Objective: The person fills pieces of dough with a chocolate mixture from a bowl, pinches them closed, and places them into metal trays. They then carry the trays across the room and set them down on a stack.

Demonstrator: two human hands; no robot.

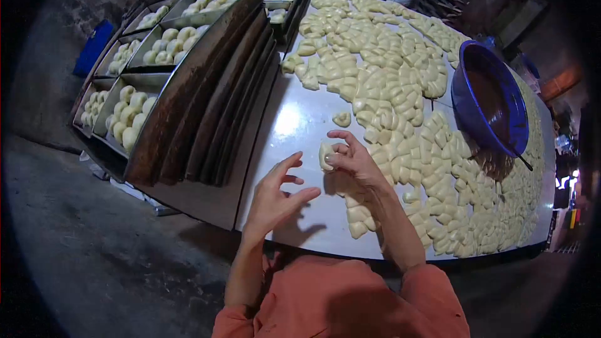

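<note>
The right hand (354,161) pinches a soft, pale dough piece (325,155) just above the glossy table (294,125). The left hand (275,199) hovers beside it, fingers spread and empty. Cut dough pieces (388,81) crowd a blue plastic basin (461,97). Rusty metal trays (188,81) hold rounded rolls above the rough concrete floor (94,244).

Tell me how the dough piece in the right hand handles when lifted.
The dough piece, pinched by the right hand, looks soft, so it probably dents and sags. Small, so likely light. Its smooth pale skin may be slightly tacky.
</note>
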